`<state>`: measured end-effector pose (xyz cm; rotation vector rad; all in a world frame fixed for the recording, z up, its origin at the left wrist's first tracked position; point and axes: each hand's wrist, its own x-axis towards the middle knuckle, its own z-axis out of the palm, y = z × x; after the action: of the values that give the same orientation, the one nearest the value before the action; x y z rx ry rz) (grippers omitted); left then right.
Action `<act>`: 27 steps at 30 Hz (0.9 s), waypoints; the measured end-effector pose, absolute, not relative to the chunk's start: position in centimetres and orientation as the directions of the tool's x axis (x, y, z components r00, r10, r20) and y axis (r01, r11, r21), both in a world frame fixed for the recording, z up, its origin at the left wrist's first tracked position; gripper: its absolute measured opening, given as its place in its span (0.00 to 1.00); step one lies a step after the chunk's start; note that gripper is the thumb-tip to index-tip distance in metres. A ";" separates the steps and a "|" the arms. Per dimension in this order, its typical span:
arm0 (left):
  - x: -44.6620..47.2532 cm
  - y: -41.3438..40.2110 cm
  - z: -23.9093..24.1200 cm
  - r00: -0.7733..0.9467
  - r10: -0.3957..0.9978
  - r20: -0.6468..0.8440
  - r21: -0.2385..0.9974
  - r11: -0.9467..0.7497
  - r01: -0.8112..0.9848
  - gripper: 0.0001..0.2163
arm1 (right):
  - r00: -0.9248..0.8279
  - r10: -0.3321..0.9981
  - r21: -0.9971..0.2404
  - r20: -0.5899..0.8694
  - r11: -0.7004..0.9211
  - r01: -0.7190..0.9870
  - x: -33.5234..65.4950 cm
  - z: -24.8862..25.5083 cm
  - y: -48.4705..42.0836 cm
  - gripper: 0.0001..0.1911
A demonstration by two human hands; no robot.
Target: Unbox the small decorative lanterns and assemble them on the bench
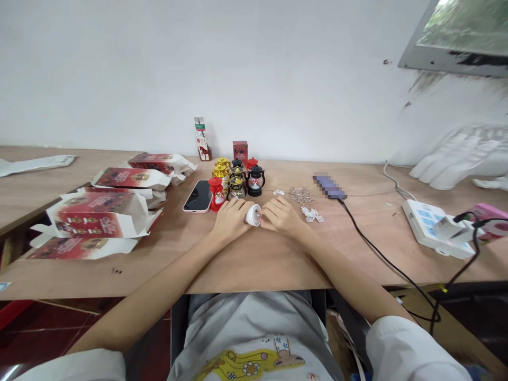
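Observation:
My left hand is closed around a small white round plastic piece, its open face turned to the right. The fingertips of my right hand are pinched together against that face; whatever is between them is too small to make out. Just beyond my hands stand several miniature lanterns: a red lantern, a black lantern and a gold lantern among them. To the right of my right hand lie a loose pile of small metal pins or screws and several small white plastic pieces.
Red printed cartons lie on the left of the wooden table. A phone is beside the lanterns. Right of the pins lies a cabled phone; farther right are a power strip and white hand-shaped forms.

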<state>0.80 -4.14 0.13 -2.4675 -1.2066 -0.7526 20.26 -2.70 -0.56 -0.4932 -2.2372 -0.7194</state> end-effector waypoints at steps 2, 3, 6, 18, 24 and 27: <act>0.8 -4.1 0.1 0.518 0.636 0.572 -0.043 -0.607 0.794 0.11 | -0.663 0.173 0.326 0.729 0.764 0.557 20.1 -0.6 -2.8 0.08; 0.9 -4.1 0.1 0.519 0.634 0.574 -0.044 -0.609 0.792 0.11 | -0.661 0.198 0.312 0.724 0.761 0.569 20.1 -0.6 -2.9 0.07; 0.9 -4.1 0.0 0.522 0.631 0.574 -0.045 -0.613 0.789 0.12 | -0.632 0.274 0.228 0.725 0.771 0.595 19.9 -0.7 -3.1 0.05; 0.9 -4.2 0.2 0.512 0.649 0.562 -0.048 -0.593 0.804 0.10 | -0.369 0.766 -0.661 0.526 0.641 0.390 19.3 -0.7 -3.4 0.04; 0.9 -4.2 0.3 0.509 0.655 0.559 -0.047 -0.588 0.808 0.10 | -0.412 0.839 -0.828 0.355 0.487 0.278 19.7 -0.4 -3.0 0.08; 0.8 -4.1 0.3 0.484 0.671 0.562 -0.010 -0.579 0.815 0.10 | -0.428 0.851 -0.872 0.304 0.430 0.234 20.0 -0.4 -2.5 0.09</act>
<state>0.84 -4.14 0.31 -2.4572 -1.2632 -0.7495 19.99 -2.50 -0.38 -0.9195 -1.8995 0.9959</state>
